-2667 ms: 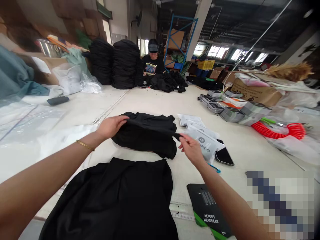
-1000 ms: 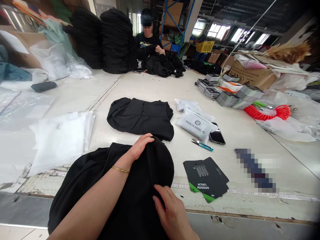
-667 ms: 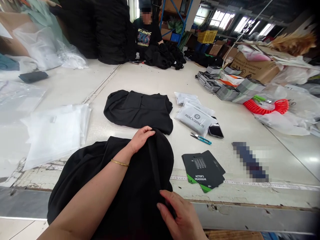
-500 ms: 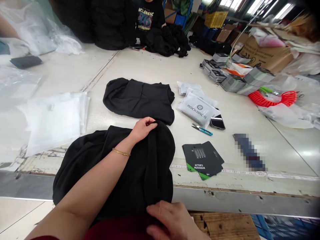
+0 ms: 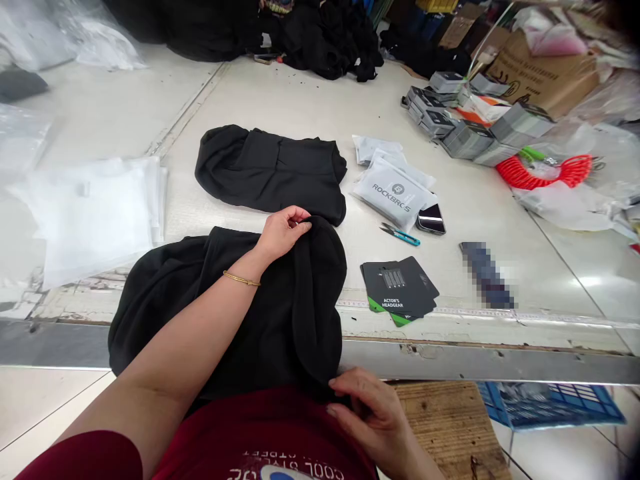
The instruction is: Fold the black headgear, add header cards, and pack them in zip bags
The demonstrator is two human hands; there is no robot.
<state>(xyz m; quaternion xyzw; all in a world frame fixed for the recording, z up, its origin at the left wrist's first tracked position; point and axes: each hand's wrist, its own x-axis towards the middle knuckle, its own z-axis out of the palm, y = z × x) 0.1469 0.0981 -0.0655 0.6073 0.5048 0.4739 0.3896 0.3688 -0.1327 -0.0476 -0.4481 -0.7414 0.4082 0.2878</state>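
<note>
A black fabric garment lies spread over the table's front edge, its right end folded over in a rounded flap. My left hand pinches the far edge of that fold between thumb and fingers. At the near right corner is my right hand, thumb and index finger apart, the index fingertip at the cloth's edge. Just beyond lies a second black garment, folded flat. To the right are dark cards printed "ACTOR'S HEADGEAR" and small blue thread snips.
White packets marked ROCKBROS partly cover a phone. Clear plastic bags are stacked at left. Bundled boxes and a red coiled hose sit at the right. A wooden stool stands below the table edge.
My right hand has moved right and slightly up along the fabric's near edge, and the flap's lower end has shifted. My left hand keeps its pinch. The view has tilted downward.
</note>
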